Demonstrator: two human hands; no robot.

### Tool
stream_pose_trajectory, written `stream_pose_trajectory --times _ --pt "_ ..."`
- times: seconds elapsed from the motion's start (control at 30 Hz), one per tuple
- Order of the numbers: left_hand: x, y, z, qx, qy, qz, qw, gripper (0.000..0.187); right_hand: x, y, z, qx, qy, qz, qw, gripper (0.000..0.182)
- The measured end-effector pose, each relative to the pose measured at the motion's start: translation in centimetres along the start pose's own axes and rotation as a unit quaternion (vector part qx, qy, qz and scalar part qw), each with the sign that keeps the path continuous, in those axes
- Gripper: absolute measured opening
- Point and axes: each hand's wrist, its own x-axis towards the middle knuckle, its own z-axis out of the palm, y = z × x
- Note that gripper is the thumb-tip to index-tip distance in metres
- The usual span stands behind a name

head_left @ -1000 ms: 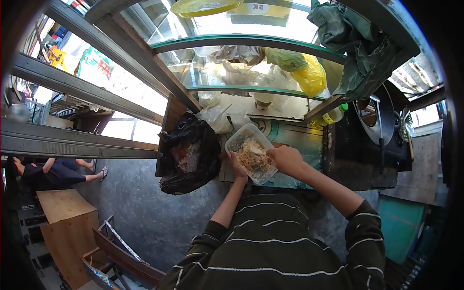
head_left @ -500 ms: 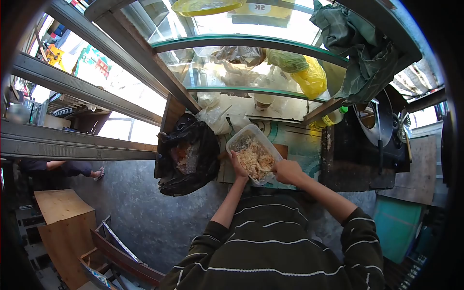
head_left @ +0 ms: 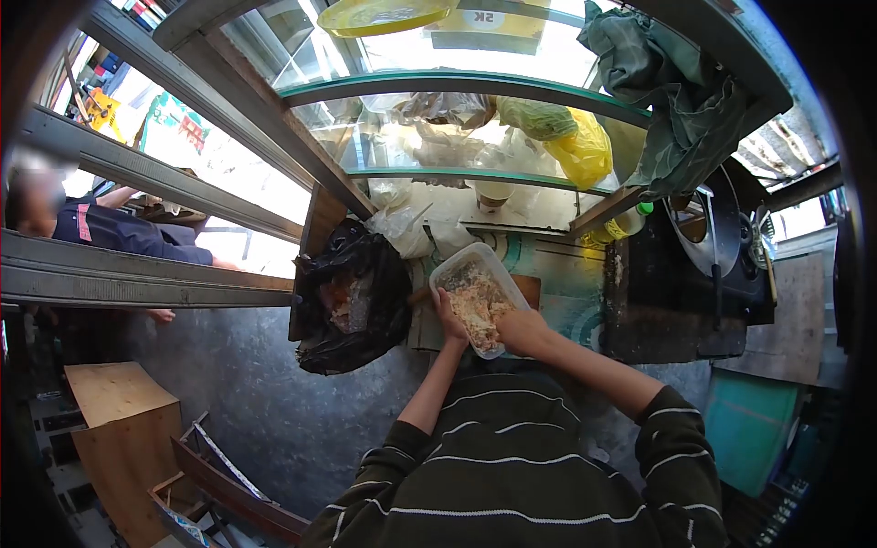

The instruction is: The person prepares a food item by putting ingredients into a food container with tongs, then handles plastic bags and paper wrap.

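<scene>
A clear plastic container [head_left: 505, 276] sits tilted in front of me, partly filled with a crumbly, pale-orange food mix [head_left: 477, 309]. My left hand [head_left: 451, 320] grips its left side, thumb along the wall. Over its lower right part, my right hand [head_left: 521, 331] is closed, knuckles up, low against the food. Whatever the right fingers hold is hidden beneath them. Behind the container lies part of a brown wooden board [head_left: 527, 290]. Left of it, a black plastic bag [head_left: 393, 315] stands open with scraps inside.
Glass shelves [head_left: 475, 173] rise ahead, holding bags and a cup [head_left: 491, 196]. At right are a yellow bottle [head_left: 628, 224] and a black stove [head_left: 671, 301] with a pan. Metal rails [head_left: 137, 279] cross the left side; another person [head_left: 119, 228] is beyond them. A wooden box [head_left: 123, 402] stands lower left.
My right hand has moved left and slightly down, further over the food. My left hand keeps its hold on the container. At left, the other person has come up into view behind the rails.
</scene>
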Motion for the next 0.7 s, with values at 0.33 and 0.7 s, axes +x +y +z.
stream_pose_trajectory --times 0.33,0.7 --pt "-0.1 0.2 1.0 0.195 0.056 0.114 0.972 0.055 2.9 1.0 3.7 0.007 0.127 0.068 0.99 0.015" --pt "-0.1 0.1 1.0 0.145 0.043 0.079 0.985 0.053 3.7 1.7 2.2 0.037 0.11 0.103 0.988 0.017"
